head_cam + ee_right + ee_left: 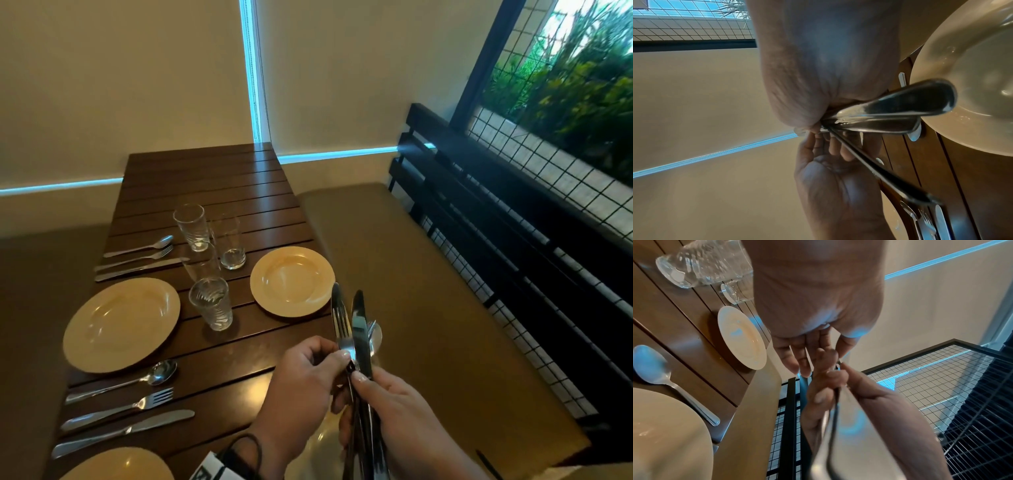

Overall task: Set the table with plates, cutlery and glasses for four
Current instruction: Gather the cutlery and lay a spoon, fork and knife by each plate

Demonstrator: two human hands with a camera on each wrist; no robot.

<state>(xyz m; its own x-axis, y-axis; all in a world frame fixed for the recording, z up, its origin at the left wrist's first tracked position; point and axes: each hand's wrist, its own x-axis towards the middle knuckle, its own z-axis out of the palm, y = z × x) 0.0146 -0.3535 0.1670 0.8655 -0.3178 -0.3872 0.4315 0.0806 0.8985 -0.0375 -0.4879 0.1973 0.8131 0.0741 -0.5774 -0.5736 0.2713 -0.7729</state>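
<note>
**Both hands on one bundle of cutlery**

Right hand (394,407) is wrapped around the handles of a bundle of cutlery (356,335), knives, a fork and a spoon standing up with their tips away from the person. Left hand (308,380) meets it from the side, thumb and forefinger pinching one piece near where the blades begin (which piece, the views do not settle).

Under and ahead of the hands runs the slatted wooden table (212,178), with a tan bench cushion (428,274) to the right of them. Left of the hands lies a large cream plate (121,323); just ahead of the bundle's tips sits a second plate (293,281), and the rim of a third plate (116,466) shows below the left wrist. Four clear glasses (210,301) stand grouped between the first two plates. Left of the left hand, a spoon, fork and two knives (126,407) lie side by side; a farther set (137,258) lies beyond the large plate.
</note>
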